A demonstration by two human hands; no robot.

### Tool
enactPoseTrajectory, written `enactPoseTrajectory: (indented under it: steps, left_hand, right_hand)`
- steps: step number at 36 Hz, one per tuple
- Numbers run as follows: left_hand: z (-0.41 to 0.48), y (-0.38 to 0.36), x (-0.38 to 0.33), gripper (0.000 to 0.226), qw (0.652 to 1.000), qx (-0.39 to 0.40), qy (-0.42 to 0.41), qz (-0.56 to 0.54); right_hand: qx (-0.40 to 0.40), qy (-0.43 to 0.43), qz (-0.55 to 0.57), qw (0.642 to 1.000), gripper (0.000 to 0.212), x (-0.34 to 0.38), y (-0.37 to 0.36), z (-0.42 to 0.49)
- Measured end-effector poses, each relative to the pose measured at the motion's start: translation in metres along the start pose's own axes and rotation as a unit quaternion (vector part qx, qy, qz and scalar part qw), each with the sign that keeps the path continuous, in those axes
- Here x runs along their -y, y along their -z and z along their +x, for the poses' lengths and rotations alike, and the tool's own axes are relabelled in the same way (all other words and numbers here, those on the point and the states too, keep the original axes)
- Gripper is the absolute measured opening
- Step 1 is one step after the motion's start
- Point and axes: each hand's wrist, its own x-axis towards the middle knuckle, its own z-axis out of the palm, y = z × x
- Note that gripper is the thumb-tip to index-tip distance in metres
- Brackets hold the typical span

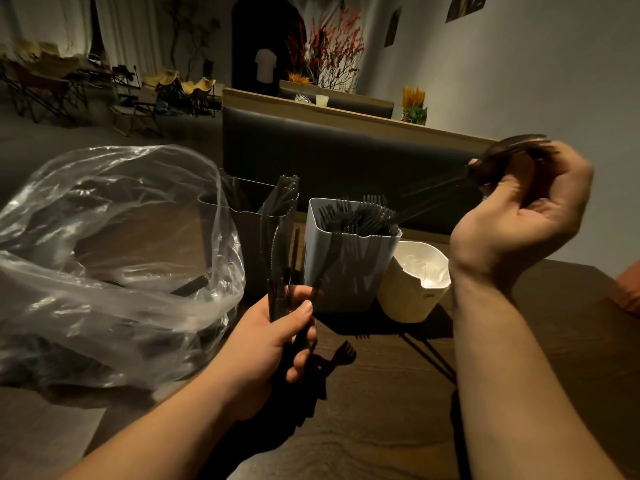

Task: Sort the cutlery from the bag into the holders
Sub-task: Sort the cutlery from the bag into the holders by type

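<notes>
A mixed bunch of black plastic knives and forks (pixel 282 271) is gripped upright in the left hand (pixel 273 344) near the surface's (pixel 381 410) front edge. A few spoons (pixel 498 161) are clasped in the raised right hand (pixel 530 209). Sorting appears well advanced; the spoons likely need lowering into the empty white holder (pixel 412 292). Behind stand the fork-filled grey holder (pixel 346 265) and the knife holder (pixel 252 237), partly screened by the clear bag (pixel 104 265) at the left edge.
</notes>
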Motion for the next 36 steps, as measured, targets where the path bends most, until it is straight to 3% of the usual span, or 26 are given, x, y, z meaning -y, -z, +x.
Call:
enactPoseTrajectory:
  steps: [3, 20, 27, 30, 32, 34, 36]
  left_hand:
    - [-0.001, 0.0, 0.001, 0.038, 1.0, 0.008, 0.005, 0.013]
    - [0.001, 0.001, 0.0, 0.039, 1.0, 0.007, 0.012, -0.003]
    - [-0.001, 0.002, -0.001, 0.034, 1.0, 0.004, 0.003, -0.004]
    - [-0.002, 0.002, -0.002, 0.038, 1.0, 0.006, 0.004, 0.001]
    - [-0.003, 0.001, -0.003, 0.041, 1.0, 0.006, 0.003, -0.005]
    - [-0.004, 0.0, -0.003, 0.041, 1.0, 0.006, 0.006, -0.012]
    - [-0.004, 0.0, -0.004, 0.041, 1.0, 0.008, 0.008, -0.016]
  right_hand:
    - [0.009, -0.004, 0.005, 1.0, 0.015, -0.003, -0.001, -0.002]
    - [0.227, -0.083, -0.041, 0.97, 0.021, -0.022, -0.004, -0.019]
    - [0.308, -0.032, -0.114, 0.944, 0.035, -0.033, 0.0, -0.029]
    - [0.371, -0.013, -0.162, 0.914, 0.029, -0.037, 0.001, -0.031]
    - [0.434, -0.007, -0.213, 0.875, 0.024, -0.037, 0.001, -0.031]
    - [0.493, -0.016, -0.252, 0.833, 0.027, -0.035, 0.0, -0.03]
    - [0.505, -0.01, -0.263, 0.822, 0.038, -0.028, -0.001, -0.027]
